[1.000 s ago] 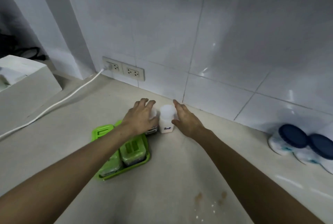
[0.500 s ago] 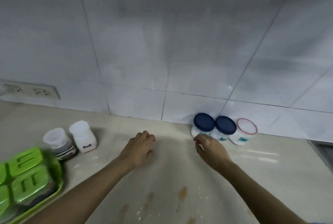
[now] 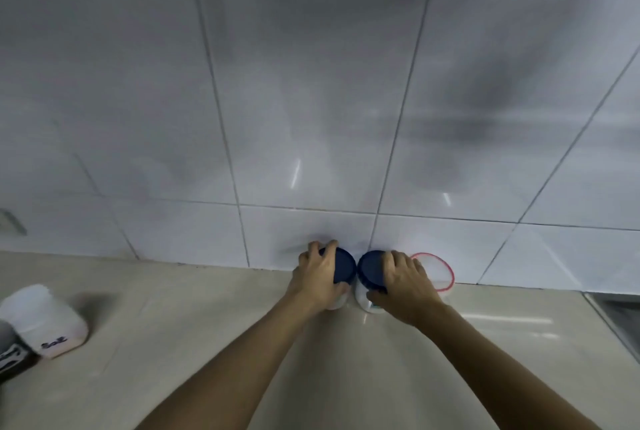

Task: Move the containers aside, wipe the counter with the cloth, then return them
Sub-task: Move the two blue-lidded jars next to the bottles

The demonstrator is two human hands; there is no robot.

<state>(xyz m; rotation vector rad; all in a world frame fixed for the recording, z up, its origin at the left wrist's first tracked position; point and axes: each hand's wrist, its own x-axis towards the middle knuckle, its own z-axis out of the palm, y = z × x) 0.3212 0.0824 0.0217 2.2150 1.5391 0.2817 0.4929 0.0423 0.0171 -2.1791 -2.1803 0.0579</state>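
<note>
Two white jars with dark blue lids stand side by side against the tiled wall. My left hand [image 3: 320, 279] grips the left blue-lid jar [image 3: 344, 268] from above, fingers around its lid. My right hand [image 3: 407, 282] grips the right blue-lid jar [image 3: 370, 270] the same way. A third jar with a red-rimmed clear lid [image 3: 438, 268] stands just right of them, partly behind my right hand. A white salt container [image 3: 45, 320] and a grey-banded container [image 3: 10, 351] sit at the far left on the beige counter [image 3: 194, 332]. No cloth is in view.
The white tiled wall [image 3: 311, 100] rises straight behind the jars. A metal sink edge [image 3: 620, 312] shows at the right border. A wall socket [image 3: 10, 222] is barely visible at the far left.
The view swung right and closer to the wall. Both hands left the white containers, reached forward and closed on the two blue-lid jars. The green tray went out of view.
</note>
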